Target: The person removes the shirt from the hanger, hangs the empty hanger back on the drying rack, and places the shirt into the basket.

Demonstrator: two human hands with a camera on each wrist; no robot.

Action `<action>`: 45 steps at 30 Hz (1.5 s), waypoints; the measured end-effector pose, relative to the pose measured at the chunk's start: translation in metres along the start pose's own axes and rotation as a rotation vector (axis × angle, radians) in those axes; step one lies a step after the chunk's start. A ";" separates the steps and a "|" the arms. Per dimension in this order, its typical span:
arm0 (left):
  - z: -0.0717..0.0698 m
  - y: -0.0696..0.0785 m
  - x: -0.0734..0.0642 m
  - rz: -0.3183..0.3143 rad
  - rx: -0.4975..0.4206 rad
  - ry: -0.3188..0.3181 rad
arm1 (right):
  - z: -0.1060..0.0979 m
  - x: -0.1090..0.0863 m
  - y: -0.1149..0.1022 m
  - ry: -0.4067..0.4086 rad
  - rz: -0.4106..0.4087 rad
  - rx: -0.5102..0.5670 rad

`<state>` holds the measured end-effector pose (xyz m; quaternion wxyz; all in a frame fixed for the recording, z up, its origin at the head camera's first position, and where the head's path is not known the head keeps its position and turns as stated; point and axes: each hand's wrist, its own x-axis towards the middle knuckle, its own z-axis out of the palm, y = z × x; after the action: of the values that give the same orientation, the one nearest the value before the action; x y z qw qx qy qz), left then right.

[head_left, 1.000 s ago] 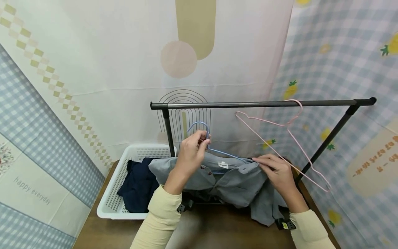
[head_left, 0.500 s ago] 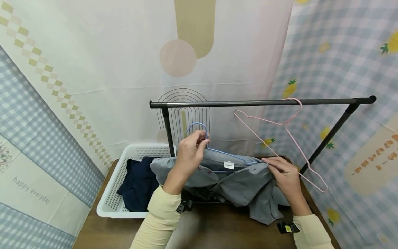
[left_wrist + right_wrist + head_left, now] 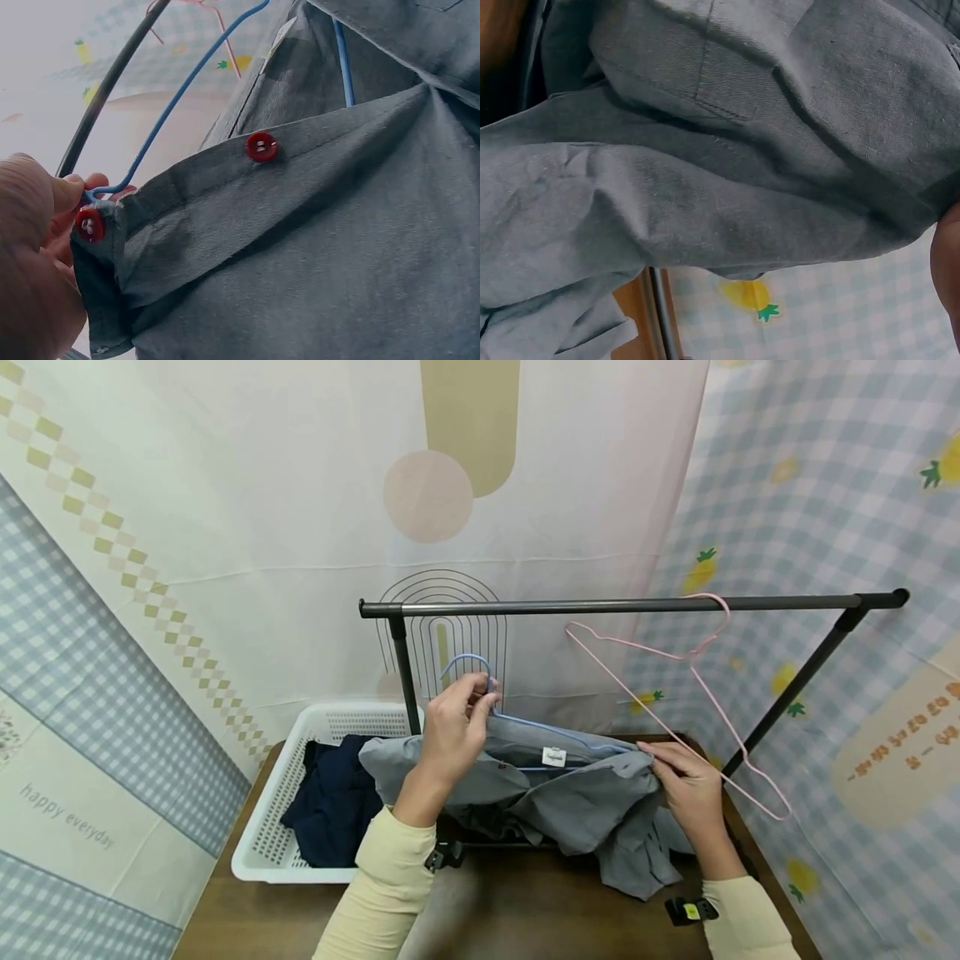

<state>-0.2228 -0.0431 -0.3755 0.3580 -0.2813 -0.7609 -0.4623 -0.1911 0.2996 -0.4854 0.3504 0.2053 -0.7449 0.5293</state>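
Observation:
A blue wire hanger (image 3: 536, 724) sits partly inside a grey button shirt (image 3: 570, 810), whose white neck label (image 3: 554, 757) faces up. My left hand (image 3: 456, 722) pinches the hanger just below its hook. In the left wrist view, red buttons (image 3: 261, 147) run along the shirt's edge, close to the left thumb. My right hand (image 3: 688, 781) pinches the shirt's shoulder at the hanger's right end. Only a sliver of the right hand (image 3: 946, 262) shows in the right wrist view, beside the grey cloth. The hanger's left arm is hidden behind the left hand and shirt.
A black rail (image 3: 547, 607) on two posts spans the space behind the hands. From its right part hangs a pink wire hanger (image 3: 637, 647). A white basket (image 3: 258, 843) holding dark navy cloth (image 3: 333, 802) stands on the brown table (image 3: 525, 910) at the left.
My right hand has moved right, drawing the shirt's shoulder outward along the hanger. The left hand has shifted slightly left, still pinching the hanger's neck.

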 end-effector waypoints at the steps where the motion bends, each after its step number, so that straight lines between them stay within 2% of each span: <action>1: 0.000 0.000 0.000 0.002 -0.004 0.006 | 0.000 -0.001 -0.001 0.005 0.004 0.003; 7: 0.000 0.001 -0.002 0.012 -0.017 0.014 | 0.001 -0.005 -0.009 0.014 0.018 0.030; 11: -0.002 0.000 -0.001 0.003 -0.023 0.032 | 0.002 -0.009 -0.011 0.008 0.102 0.044; 14: -0.003 0.002 0.001 -0.012 -0.044 0.049 | 0.002 -0.013 -0.013 -0.011 0.167 0.007; 17: -0.002 0.004 0.003 0.000 -0.047 0.022 | 0.002 -0.017 -0.014 -0.042 0.204 -0.046; 21: 0.001 0.007 0.004 0.050 0.002 -0.034 | 0.002 -0.021 -0.004 -0.073 0.230 -0.072; 26: 0.004 0.009 0.003 0.064 0.025 -0.056 | 0.001 -0.025 0.015 -0.052 0.262 -0.096; 29: 0.006 0.011 0.003 0.074 0.023 -0.075 | 0.001 -0.024 0.014 -0.052 0.284 -0.116; 31: 0.007 0.011 0.003 0.081 0.027 -0.085 | 0.000 -0.022 0.011 -0.068 0.297 -0.092; 34: 0.009 0.012 0.003 0.087 0.038 -0.086 | 0.000 -0.019 0.004 -0.121 0.310 0.010; 36: 0.009 0.013 0.003 0.089 0.042 -0.085 | 0.000 -0.016 -0.002 -0.145 0.302 0.066; 38: 0.010 0.014 0.003 0.092 0.046 -0.091 | 0.000 -0.013 -0.009 -0.170 0.269 0.074; 45: 0.012 0.014 0.003 0.107 0.065 -0.110 | 0.002 0.005 -0.034 -0.214 0.096 -0.105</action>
<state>-0.2178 -0.0259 -0.3696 0.3489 -0.3346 -0.7778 -0.4017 -0.1721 0.2857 -0.4608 0.2537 0.2061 -0.8137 0.4807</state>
